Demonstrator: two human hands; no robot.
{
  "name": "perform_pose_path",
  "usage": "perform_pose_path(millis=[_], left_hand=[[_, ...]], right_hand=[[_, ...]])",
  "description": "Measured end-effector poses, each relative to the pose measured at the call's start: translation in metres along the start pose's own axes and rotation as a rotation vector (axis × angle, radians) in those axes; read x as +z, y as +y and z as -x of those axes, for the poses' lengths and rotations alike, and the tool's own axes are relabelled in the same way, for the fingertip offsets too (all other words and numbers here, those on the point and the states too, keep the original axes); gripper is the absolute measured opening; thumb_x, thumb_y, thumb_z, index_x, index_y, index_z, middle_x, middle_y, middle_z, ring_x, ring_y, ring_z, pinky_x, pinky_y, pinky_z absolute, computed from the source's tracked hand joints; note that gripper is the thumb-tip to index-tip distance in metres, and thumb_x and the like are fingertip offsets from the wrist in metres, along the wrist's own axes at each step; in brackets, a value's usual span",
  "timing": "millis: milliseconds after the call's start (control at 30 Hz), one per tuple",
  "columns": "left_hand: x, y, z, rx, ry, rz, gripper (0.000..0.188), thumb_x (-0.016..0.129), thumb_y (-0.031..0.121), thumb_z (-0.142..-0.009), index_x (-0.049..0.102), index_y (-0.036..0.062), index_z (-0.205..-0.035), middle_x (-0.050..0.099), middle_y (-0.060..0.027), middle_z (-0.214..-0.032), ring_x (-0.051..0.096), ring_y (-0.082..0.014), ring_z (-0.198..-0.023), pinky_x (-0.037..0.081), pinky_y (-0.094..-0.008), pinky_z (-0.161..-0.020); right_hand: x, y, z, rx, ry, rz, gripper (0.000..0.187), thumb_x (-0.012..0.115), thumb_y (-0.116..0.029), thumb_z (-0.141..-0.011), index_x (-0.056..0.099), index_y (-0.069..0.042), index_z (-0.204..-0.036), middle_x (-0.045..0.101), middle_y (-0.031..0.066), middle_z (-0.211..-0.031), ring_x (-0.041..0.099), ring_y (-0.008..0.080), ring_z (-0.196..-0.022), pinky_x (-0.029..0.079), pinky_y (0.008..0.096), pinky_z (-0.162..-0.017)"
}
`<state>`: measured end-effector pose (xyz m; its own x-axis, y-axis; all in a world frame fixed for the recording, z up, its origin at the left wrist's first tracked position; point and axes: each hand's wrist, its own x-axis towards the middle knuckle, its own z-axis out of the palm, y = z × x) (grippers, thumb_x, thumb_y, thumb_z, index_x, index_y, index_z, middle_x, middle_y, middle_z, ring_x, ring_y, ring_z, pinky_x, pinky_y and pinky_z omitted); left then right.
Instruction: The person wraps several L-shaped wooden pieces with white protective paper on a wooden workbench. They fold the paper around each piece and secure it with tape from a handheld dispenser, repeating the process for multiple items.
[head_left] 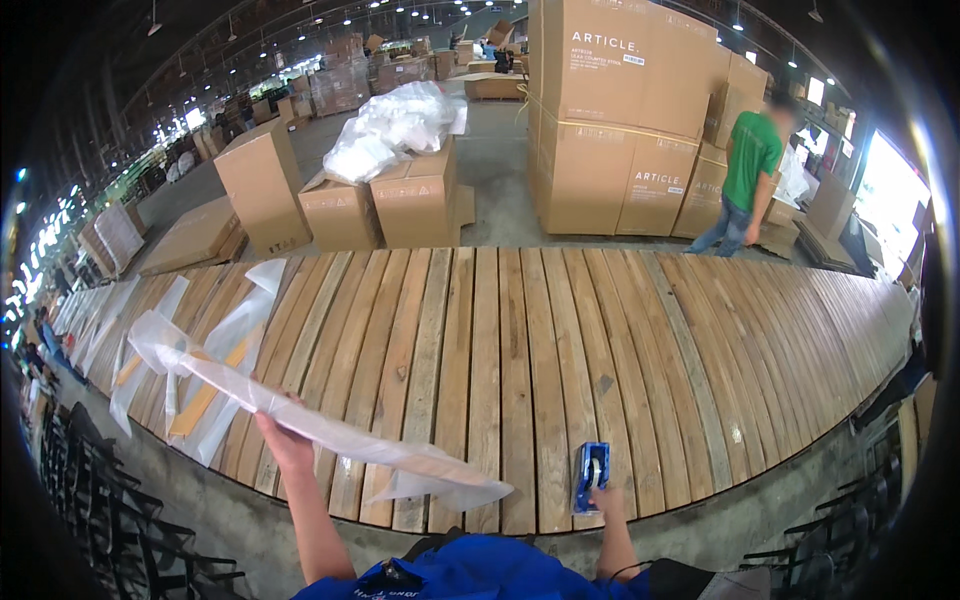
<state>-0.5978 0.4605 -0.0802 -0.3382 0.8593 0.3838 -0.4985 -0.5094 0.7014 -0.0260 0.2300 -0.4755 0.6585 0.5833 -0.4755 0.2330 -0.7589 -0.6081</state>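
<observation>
A long, slim piece wrapped in translucent white film (pixel 335 430) slants across the near side of the slatted wooden table. My left hand (pixel 285 440) is closed around its middle from below, and one end reaches toward the left, the other toward my body. To the right, a blue tape dispenser (pixel 590 468) with a pale roll stands near the table's front edge. My right hand (pixel 606 500) is closed at the dispenser's near end, with its fingertips against it. Whether tape is pinched between those fingers is too small to make out.
More film-wrapped wooden pieces (pixel 215 395) lie on the table's (pixel 520 330) left part. Beyond it stand cardboard boxes (pixel 412 200), a bundle of clear plastic (pixel 395 130) and a tall carton stack (pixel 620 130). A person in a green shirt (pixel 752 150) is at the far right.
</observation>
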Motion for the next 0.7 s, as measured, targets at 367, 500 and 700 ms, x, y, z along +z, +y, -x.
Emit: perform_pose_path(millis=[367,500,700], left_hand=[[-0.019,0.032,0.015,-0.039,-0.058,-0.003,0.095,0.071,0.060,-0.087,0.023,0.0179,-0.157,0.053,-0.0049,-0.110,0.055,-0.0194,-0.094,0.048,-0.0346,-0.084],[-0.012,0.029,0.014,-0.069,-0.046,0.003,0.096,0.072,0.060,-0.085,0.024,0.0176,-0.157,0.052,-0.0050,-0.111,0.055,-0.0201,-0.095,0.048,-0.0350,-0.085],[-0.021,0.024,0.012,-0.061,-0.078,0.000,0.098,0.072,0.061,-0.085,0.024,0.0165,-0.157,0.053,-0.0048,-0.114,0.054,-0.0206,-0.098,0.047,-0.0358,-0.088]], right_hand=[[-0.023,-0.045,0.049,-0.047,-0.052,-0.110,0.024,0.071,-0.021,-0.087,0.070,0.002,-0.077,0.068,0.0105,-0.070,0.060,0.0188,-0.059,0.045,0.0383,-0.053],[-0.033,-0.027,0.080,-0.157,0.055,-0.126,0.028,0.070,-0.021,-0.085,0.070,0.004,-0.075,0.068,0.0121,-0.069,0.064,0.0201,-0.063,0.049,0.0385,-0.061],[-0.023,0.005,0.133,0.051,0.143,-0.096,0.030,0.072,-0.030,-0.080,0.073,0.000,-0.077,0.071,0.0166,-0.073,0.072,0.0274,-0.075,0.054,0.0408,-0.073]])
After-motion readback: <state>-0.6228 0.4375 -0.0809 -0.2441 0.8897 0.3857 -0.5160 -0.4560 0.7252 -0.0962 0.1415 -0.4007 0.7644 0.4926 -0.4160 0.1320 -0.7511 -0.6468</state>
